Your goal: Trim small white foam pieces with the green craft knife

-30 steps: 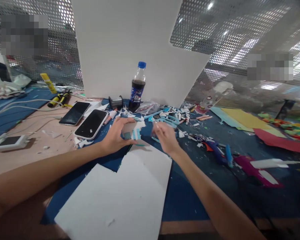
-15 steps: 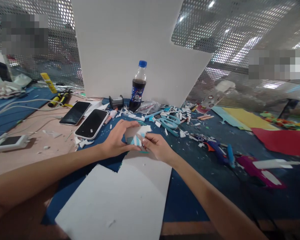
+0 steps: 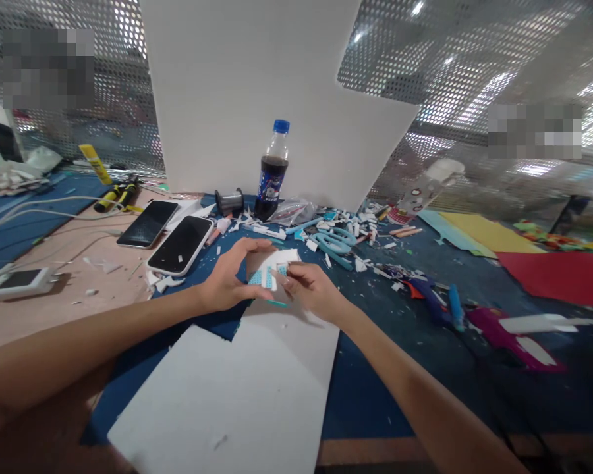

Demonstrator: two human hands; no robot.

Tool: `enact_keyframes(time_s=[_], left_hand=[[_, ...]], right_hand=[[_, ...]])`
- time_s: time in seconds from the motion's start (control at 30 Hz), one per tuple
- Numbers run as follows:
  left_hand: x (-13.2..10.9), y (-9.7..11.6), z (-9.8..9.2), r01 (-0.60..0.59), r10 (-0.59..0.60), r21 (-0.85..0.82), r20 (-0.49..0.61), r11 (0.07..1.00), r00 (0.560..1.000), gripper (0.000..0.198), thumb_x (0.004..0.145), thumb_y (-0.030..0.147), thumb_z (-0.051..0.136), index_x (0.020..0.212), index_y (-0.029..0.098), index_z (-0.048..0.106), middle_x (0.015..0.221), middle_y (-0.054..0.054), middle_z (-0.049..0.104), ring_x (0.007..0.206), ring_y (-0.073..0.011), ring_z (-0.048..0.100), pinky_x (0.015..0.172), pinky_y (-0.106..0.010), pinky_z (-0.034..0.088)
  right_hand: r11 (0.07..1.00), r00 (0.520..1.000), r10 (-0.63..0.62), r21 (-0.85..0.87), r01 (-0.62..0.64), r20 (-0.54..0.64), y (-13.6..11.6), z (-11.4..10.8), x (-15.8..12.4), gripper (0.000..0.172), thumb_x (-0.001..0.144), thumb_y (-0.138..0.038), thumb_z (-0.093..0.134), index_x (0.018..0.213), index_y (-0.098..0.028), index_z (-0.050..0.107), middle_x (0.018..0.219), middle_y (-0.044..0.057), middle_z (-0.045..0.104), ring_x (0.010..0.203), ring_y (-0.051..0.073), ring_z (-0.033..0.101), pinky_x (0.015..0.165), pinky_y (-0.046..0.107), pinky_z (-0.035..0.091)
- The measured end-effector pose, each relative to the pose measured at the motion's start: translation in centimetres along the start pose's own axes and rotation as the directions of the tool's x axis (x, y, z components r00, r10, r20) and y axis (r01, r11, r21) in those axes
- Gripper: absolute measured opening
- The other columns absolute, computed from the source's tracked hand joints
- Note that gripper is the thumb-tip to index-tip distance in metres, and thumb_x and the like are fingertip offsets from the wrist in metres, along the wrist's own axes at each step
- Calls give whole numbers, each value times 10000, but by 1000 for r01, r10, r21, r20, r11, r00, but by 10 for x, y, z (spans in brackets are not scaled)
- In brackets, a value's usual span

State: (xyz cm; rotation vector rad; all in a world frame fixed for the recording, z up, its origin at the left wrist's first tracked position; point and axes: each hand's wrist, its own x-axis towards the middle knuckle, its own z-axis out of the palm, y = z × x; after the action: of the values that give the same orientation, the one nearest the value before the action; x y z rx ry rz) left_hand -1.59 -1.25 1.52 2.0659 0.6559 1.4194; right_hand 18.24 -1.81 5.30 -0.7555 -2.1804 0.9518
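My left hand [image 3: 227, 280] grips a small white foam piece [image 3: 271, 266] with light-blue patterned strips on it, thumb below and fingers curled over its top. My right hand [image 3: 310, 288] meets it from the right, fingertips pinched on the piece's right edge. Both hands hover just above the far end of a large white foam sheet [image 3: 237, 395] lying on the blue mat [image 3: 375, 388]. A small teal scrap [image 3: 277, 303] lies on the sheet under the hands.
Two phones [image 3: 180, 243] lie left of the hands, and a third device [image 3: 17, 280] sits at the far left. A cola bottle [image 3: 271, 174], wire spool [image 3: 228, 201], blue scissors [image 3: 333, 240], scraps, a glue gun [image 3: 429, 293] and coloured paper [image 3: 553, 273] crowd the back and right. A white board [image 3: 257, 92] stands behind.
My right hand came in from the scissors area and pinched the small piece held by my left hand. Since half a second ago the hands barely moved.
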Motion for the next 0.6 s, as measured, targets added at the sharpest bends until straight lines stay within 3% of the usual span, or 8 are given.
enact_keyframes(time_s=[0.2, 0.33, 0.4, 0.5, 0.6], left_hand=[[3, 4, 6, 145, -161, -257, -40, 955, 986, 589, 676, 373, 743, 1184, 230, 480, 1136, -86, 595, 1085, -232, 558, 960, -371, 422], [14, 0, 2, 259, -307, -297, -127, 919, 943, 460, 755, 369, 663, 1150, 205, 492, 1071, -76, 612, 1025, -202, 575, 918, -352, 442], [20, -5, -4, 344, -373, -207, -121, 916, 920, 433, 775, 394, 626, 1131, 182, 501, 1069, -86, 612, 1023, -204, 570, 924, -362, 428], [23, -14, -14, 450, -436, 77, -149, 890, 887, 398, 820, 430, 535, 1103, 151, 511, 1119, -111, 589, 1044, -218, 553, 934, -395, 405], [20, -21, -19, 379, -389, 463, -78, 801, 918, 344, 831, 419, 506, 1032, 143, 548, 1075, -120, 598, 1053, -259, 524, 941, -472, 370]], right_hand=[[992, 995, -87, -95, 82, -58, 3, -1, -1, 460, 917, -473, 366, 565, -179, 403, 585, -18, 399, 557, 100, 385, 551, 251, 300], [990, 988, -94, -116, 80, -120, 8, -2, -2, 424, 918, -469, 371, 609, -183, 426, 606, -15, 414, 563, 103, 394, 548, 244, 309], [994, 989, -70, -92, 58, -132, 10, -3, -2, 429, 910, -482, 382, 613, -181, 453, 602, -12, 442, 548, 97, 421, 542, 238, 320], [996, 991, -35, -88, 24, -128, 11, -4, -3, 424, 901, -473, 415, 597, -181, 456, 604, -7, 479, 540, 92, 448, 543, 230, 330], [983, 995, 13, -179, -32, -103, 8, -4, -3, 393, 908, -414, 438, 591, -180, 440, 614, -8, 488, 546, 89, 442, 551, 226, 322]])
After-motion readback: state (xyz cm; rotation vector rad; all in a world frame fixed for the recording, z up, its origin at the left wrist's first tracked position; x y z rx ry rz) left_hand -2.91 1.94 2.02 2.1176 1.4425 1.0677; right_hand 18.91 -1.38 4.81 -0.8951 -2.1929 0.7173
